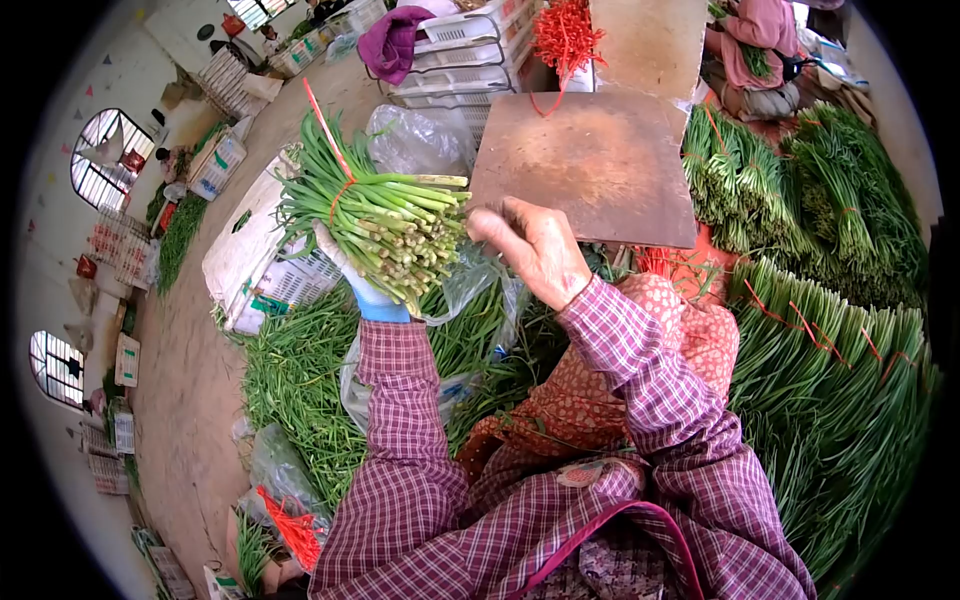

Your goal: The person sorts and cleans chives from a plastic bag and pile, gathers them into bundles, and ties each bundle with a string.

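A thick bundle of green stalks (400, 225), bound with a red tie (340, 195), is held up left of centre, its cut ends facing right. My left hand (365, 290), in a white and blue glove, supports it from below; the bundle covers most of its fingers. Just right of the cut ends is my bare right hand (535, 245), its thumb and fingers curled toward the stalks. Whether those fingertips touch or pinch anything is too small to tell. Loose green stalks (300, 370) lie beneath the bundle.
A brown board (590, 165) stands ahead, with red ties (566, 40) hanging beyond it. Tied bundles (840, 380) are piled at the right. White crates (460, 70) are stacked at the back. More red ties (290, 525) lie at lower left. Another person (765, 35) sits at upper right.
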